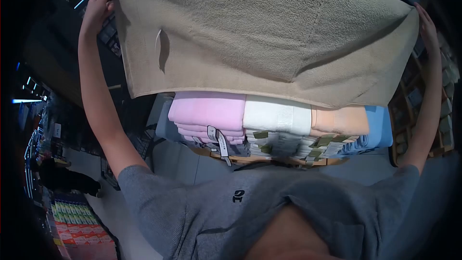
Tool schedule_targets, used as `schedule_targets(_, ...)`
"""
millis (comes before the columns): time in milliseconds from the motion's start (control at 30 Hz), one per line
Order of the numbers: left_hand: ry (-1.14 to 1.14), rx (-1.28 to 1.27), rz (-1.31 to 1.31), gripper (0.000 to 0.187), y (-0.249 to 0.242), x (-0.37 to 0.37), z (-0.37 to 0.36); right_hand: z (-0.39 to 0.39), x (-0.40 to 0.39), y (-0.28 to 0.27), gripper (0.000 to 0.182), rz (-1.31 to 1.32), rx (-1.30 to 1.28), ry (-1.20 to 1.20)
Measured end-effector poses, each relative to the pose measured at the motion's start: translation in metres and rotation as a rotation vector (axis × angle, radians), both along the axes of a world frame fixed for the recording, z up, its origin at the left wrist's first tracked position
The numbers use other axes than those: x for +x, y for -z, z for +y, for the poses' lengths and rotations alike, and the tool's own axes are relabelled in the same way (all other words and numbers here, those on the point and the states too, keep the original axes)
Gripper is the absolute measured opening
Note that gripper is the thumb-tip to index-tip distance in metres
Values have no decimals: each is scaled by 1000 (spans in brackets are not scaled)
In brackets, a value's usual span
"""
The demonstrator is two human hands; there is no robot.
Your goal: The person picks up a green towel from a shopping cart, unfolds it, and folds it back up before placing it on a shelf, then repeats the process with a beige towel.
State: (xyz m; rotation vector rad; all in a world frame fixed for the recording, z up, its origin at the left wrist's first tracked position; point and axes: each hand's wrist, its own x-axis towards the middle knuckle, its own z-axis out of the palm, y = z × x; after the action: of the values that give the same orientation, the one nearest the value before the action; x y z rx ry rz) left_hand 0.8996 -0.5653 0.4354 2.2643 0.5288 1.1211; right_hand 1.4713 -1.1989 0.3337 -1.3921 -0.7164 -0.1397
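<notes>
A large beige towel (231,33) is spread wide between my hands, with a small loop or tag standing out near its left side. Its upper left edge is pinched in my left hand (100,8). At the far right, my right hand (426,21) grips the opposite edge, its fingers partly behind the cloth. Below the towel's lower hem sit folded stacks: pink towels (208,110), white towels (278,115), peach towels (340,119) and blue towels (380,126). A paper tag (222,145) hangs from the pink stack. The towel hides whatever lies behind it.
The stacks rest on a wooden display stand (269,160) close in front of my body. Shelves (409,101) hold goods on the right. At lower left are a stack of colourful packages (82,226) and a person in dark clothing (67,177). Grey floor tiles (175,166) show between.
</notes>
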Motion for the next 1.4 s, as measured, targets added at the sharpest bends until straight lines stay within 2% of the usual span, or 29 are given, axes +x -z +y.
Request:
schedule_targets(67,56,-39,-126,33,-9,21,12,25,-35,-12,38,83,129,86)
schedule_targets(167,154,-45,-319,34,-29,28,0,13,-20,-45,40,102,296,106)
schedule_targets(267,275,285,-379,33,-49,-9,-11,-26,-14,-73,42,27,396,112)
schedule_targets(333,446,116,-600,37,-44,-30,-20,-49,-40,-71,42,-79,395,123)
schedule_targets(367,584,-132,-792,39,-32,-38,-37,-57,-56,-63,42,-126,375,136)
schedule_targets(433,543,-194,-787,45,4,-62,-40,-66,-91,-38,42,-204,314,152)
schedule_targets(500,858,-469,-717,44,50,-115,26,-78,-119,3,42,-220,219,175)
schedule_targets(567,987,-642,-653,33,124,-143,37,-87,-145,58,42,-186,115,173)
schedule_targets(633,843,-683,-491,23,185,-143,5,-88,-169,121,43,-105,23,130)
schedule_targets(667,797,-723,-467,22,215,-145,2,-97,-165,157,40,-112,-42,19)
schedule_targets(767,661,-855,-405,18,288,-153,0,-77,-209,223,34,29,-183,32)
schedule_targets(833,642,-861,-291,19,295,-143,-20,-56,-239,241,28,60,-246,93)
schedule_targets(900,680,-883,-344,19,297,-136,-28,-53,-247,256,25,45,-296,173)
schedule_targets(967,724,-957,-412,22,293,-132,-26,-58,-246,264,24,30,-256,154)
schedule_targets(1000,911,-947,-381,32,290,-125,-18,-58,-246,264,23,21,-232,146)
schedule_targets(1100,650,-1033,-416,44,279,-114,-12,-51,-246,259,22,86,-235,211)
schedule_targets(1133,482,-1047,-365,54,272,-103,-18,-41,-249,253,26,109,-283,285)
schedule_targets(1233,300,-1102,-124,57,258,-76,-18,-42,-227,262,35,258,-531,348)
schedule_targets(1267,475,-1155,-64,55,259,-74,2,-42,-223,265,38,305,-590,338)
schedule_targets(1333,403,-1043,-74,51,256,-54,6,-34,-219,267,43,394,-704,308)
schedule_targets(1400,336,-861,-52,49,245,-40,-2,-24,-215,268,46,395,-704,275)
